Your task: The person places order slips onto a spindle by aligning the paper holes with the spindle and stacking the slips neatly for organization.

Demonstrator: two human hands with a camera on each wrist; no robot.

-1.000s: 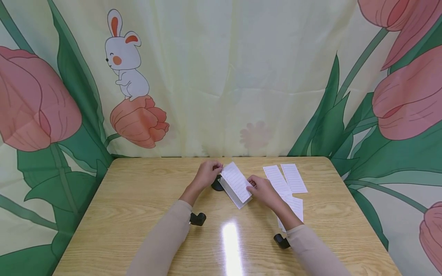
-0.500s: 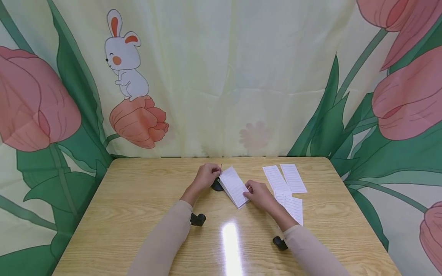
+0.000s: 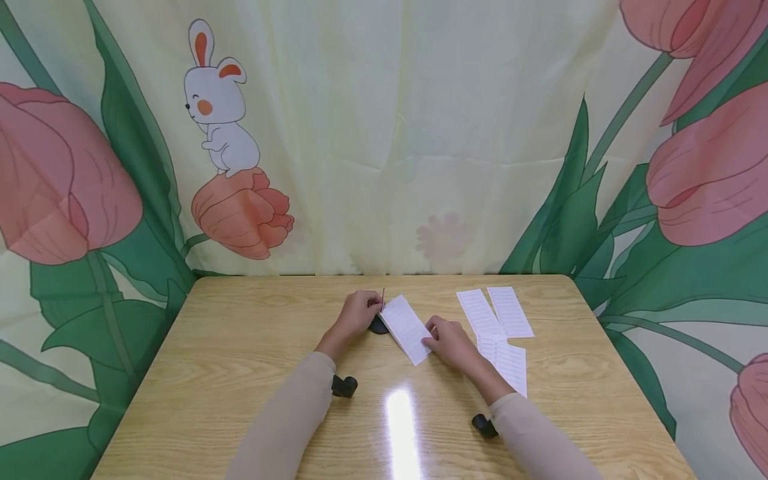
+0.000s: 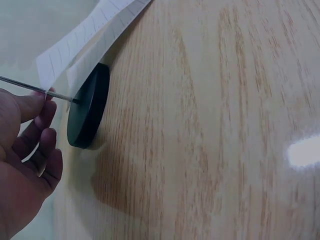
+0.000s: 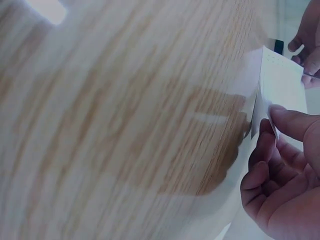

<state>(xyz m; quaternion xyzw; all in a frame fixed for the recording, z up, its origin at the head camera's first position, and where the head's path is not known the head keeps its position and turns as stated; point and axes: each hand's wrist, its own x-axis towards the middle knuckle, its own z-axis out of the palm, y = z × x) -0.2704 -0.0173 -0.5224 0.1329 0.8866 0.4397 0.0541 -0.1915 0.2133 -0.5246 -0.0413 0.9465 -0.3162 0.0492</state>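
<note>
A receipt spike with a round black base [image 4: 90,112] and a thin metal rod [image 4: 62,96] stands on the table. My left hand [image 3: 357,312] pinches a lined paper sheet [image 3: 405,328] by its corner, thumb and forefinger at the rod, which passes through that corner. Another sheet [image 4: 85,67] lies lower on the rod, just above the base. My right hand [image 3: 451,343] holds the upper sheet's right edge between thumb and fingers, as the right wrist view shows too. The rod's top sticks up beyond my left fingertips.
Several loose lined sheets [image 3: 510,311] lie to the right on the wooden table [image 3: 252,333], some overlapping, partly behind my right forearm. Black wrist mounts [image 3: 344,385] sit at both sleeves. A printed curtain [image 3: 384,147] hangs behind the table's far edge.
My left hand has come down along the rod, lowering the sheet's corner towards the base. More of the rod's top shows. The right hand has moved slightly down and left with the sheet.
</note>
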